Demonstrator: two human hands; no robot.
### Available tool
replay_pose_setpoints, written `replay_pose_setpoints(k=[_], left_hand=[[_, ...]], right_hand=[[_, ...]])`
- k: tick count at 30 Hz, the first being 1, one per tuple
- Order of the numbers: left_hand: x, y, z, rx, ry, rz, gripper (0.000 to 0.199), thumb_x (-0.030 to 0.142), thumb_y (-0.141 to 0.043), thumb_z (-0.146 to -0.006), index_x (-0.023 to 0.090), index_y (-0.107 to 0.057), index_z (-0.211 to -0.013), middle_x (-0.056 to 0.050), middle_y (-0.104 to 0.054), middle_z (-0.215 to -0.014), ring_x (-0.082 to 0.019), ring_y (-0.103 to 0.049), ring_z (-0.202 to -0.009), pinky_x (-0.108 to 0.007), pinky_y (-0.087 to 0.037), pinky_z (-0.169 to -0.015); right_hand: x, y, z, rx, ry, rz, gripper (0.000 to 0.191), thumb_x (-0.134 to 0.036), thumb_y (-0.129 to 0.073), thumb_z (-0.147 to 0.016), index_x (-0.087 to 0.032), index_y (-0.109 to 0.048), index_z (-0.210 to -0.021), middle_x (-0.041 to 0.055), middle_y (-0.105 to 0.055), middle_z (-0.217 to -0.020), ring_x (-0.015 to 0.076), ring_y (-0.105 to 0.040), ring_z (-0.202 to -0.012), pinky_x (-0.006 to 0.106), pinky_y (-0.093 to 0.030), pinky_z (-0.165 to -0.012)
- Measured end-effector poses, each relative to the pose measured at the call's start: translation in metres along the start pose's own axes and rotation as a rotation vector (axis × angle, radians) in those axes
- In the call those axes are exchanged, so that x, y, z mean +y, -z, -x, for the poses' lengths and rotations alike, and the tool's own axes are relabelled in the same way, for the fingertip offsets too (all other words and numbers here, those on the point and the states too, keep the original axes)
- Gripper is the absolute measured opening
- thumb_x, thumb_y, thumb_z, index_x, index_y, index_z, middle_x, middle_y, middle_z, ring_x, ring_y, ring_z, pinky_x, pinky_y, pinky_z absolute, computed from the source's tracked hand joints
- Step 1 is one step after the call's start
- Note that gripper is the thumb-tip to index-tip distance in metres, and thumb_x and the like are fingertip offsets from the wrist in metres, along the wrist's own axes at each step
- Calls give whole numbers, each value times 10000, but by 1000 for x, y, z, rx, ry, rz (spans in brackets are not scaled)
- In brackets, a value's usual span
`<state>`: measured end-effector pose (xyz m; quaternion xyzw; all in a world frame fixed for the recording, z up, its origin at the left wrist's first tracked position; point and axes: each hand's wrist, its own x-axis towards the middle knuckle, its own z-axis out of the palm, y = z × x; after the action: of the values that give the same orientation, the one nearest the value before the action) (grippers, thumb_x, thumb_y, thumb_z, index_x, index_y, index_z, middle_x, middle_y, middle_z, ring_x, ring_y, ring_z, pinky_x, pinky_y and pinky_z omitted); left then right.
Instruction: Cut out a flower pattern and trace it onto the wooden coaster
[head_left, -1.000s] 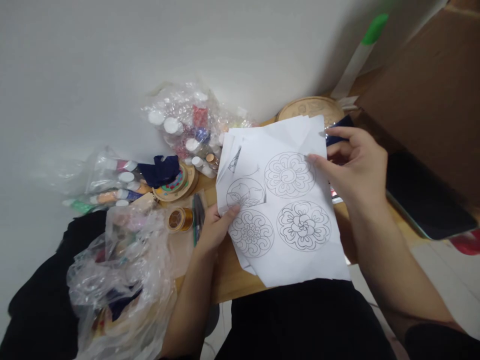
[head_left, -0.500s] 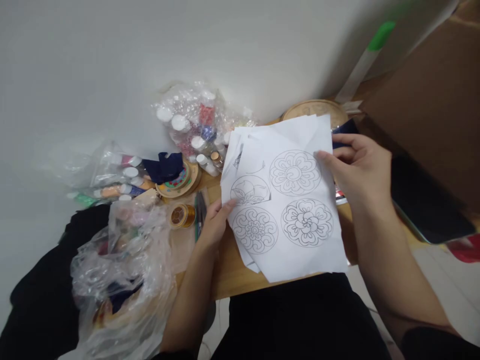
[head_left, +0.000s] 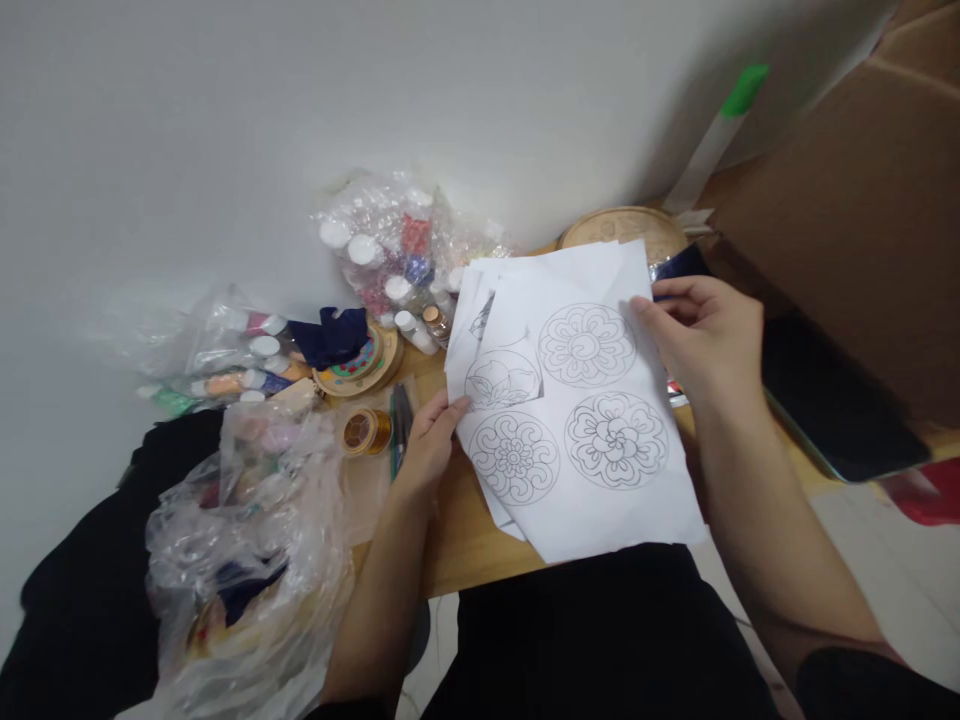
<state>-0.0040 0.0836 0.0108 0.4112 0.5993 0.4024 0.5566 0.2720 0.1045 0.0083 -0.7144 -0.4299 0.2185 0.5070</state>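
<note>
Several white paper sheets (head_left: pixel 555 520) with round flower line drawings are held up over the table, tilted and overlapping. My left hand (head_left: pixel 433 440) grips their left edge, thumb on the front. At the upper right edge my right hand (head_left: pixel 705 330) pinches the front sheet between thumb and fingers. Part of a leaf drawing shows on a sheet behind, cut off by the front one. Just left of my left hand are a spool of golden thread (head_left: pixel 366 432) and a dark slender tool (head_left: pixel 403 420), whose kind I cannot make out.
Plastic bags of capped bottles (head_left: pixel 365 250) stand against the wall. An embroidery hoop (head_left: pixel 360 372) with dark blue cloth lies left of centre. A crumpled clear bag (head_left: pixel 247 560) fills the left front. At right are a wooden disc (head_left: pixel 626 230), a cardboard box (head_left: pixel 847 230) and a dark flat device (head_left: pixel 840 400).
My right hand has shifted slightly left and down with the upper right edge of the front sheet. My left hand keeps its grip, almost unmoved.
</note>
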Motion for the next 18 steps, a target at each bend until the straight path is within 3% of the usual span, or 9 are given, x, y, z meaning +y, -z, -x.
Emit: replay_pose_setpoints(k=[6, 11, 14, 18], left_hand=[[6, 1, 2, -43, -14, 62, 224, 376, -712, -652, 215, -717, -807, -29, -692, -765, -201, -633, -779, -306, -490, -691], [19, -1, 3, -71, -86, 112, 211, 355, -728, -639, 199, -713, -780, -9, -694, -732, -155, -604, -688, -267, -482, -646], [28, -3, 6, -79, -116, 85, 242, 359, -737, -641, 189, -722, -813, 3, -699, -760, -140, -590, -684, -254, -478, -642], [40, -6, 18, -51, -170, -6, 246, 390, -713, -669, 191, -717, -813, -4, -675, -739, -158, -590, -708, -265, -482, -635]], right_hand=[[-1, -1, -1, -20, -66, -95, 301, -429, -725, -704, -175, -705, -864, 48, -696, -767, 161, -627, -672, 303, -504, -619], [-8, 28, 20, -249, -150, -159, 394, -573, -625, -783, -185, -691, -753, 25, -643, -649, 144, -567, -555, 278, -460, -493], [-9, 48, 36, -346, -180, -114, 363, -554, -680, -742, -193, -714, -745, 21, -661, -685, 149, -591, -598, 295, -492, -558], [-3, 65, 50, -252, -167, -81, 311, -500, -719, -709, -191, -738, -735, 34, -684, -719, 157, -618, -669, 323, -507, -657]])
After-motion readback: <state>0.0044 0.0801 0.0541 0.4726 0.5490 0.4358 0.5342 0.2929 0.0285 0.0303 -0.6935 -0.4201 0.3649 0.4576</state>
